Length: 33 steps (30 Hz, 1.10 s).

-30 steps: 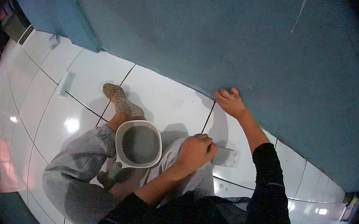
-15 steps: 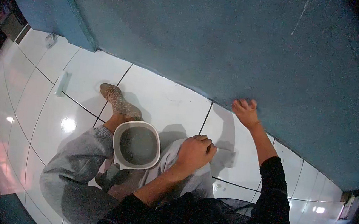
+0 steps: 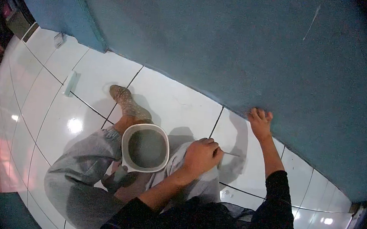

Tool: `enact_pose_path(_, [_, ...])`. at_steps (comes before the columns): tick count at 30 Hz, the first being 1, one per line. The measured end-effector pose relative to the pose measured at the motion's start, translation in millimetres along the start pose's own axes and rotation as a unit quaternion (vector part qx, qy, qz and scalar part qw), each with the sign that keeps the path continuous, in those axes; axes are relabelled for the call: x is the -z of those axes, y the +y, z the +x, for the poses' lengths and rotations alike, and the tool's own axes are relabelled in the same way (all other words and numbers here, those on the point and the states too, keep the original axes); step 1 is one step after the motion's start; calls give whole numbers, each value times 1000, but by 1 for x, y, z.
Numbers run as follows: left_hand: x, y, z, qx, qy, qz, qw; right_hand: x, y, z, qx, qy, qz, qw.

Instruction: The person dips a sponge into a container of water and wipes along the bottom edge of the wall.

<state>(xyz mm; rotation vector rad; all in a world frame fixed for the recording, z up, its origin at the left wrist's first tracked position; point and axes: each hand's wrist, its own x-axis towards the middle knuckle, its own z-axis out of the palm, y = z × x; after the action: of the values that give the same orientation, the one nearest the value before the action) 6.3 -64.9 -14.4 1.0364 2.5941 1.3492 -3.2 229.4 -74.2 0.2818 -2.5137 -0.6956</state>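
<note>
My left hand (image 3: 201, 158) rests over my right knee. Its fingers are closed on a thin, flat, pale piece (image 3: 232, 154), seen nearly edge-on, whose kind I cannot make out. My right hand (image 3: 260, 124) touches the foot of the blue-grey wall (image 3: 242, 49), fingers bent and a little apart; nothing shows between them. A white, square-mouthed dipper (image 3: 166, 157) with a grey handle (image 3: 115, 176) stands between my legs, grey inside; I cannot tell what fills it.
White floor tiles (image 3: 176, 96) with dark joints run along the wall. A pale block-shaped object (image 3: 69, 83) lies on the tiles at left, with a small clear item (image 3: 59, 40) farther off. My foot (image 3: 127, 102) is near the dipper.
The view has shifted slightly, so most things appear a little to the right. The flat piece in my left hand has turned from showing its face to nearly edge-on. My right hand stays at the wall.
</note>
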Motion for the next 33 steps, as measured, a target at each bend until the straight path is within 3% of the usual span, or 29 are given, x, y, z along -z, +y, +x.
enact_pose_path(6, [-6,4,1,-8,-1,2,1000,5,0,5,31,-5,-14,999])
enact_pose_path(9, [-8,2,1,-9,-14,13,1000,-3,-23,45,52,6,3,999])
enact_pose_path(11, [-6,3,1,-8,-19,11,1000,-8,-43,81,85,25,87,992])
enact_pose_path(13, [-4,3,1,-7,-23,10,1000,-18,-65,120,131,86,111,981])
enact_pose_path(16, [-3,-1,3,-18,-16,2,1000,-29,-94,163,180,45,61,981])
enact_pose_path(20, [1,-7,1,-11,-12,11,1000,-31,-87,154,150,90,80,981])
enact_pose_path(26, [-3,-2,0,-6,-30,5,1000,-4,-48,95,92,66,5,994])
enact_pose_path(33, [-7,-4,0,-10,-30,-10,999,-4,-76,151,131,74,76,986])
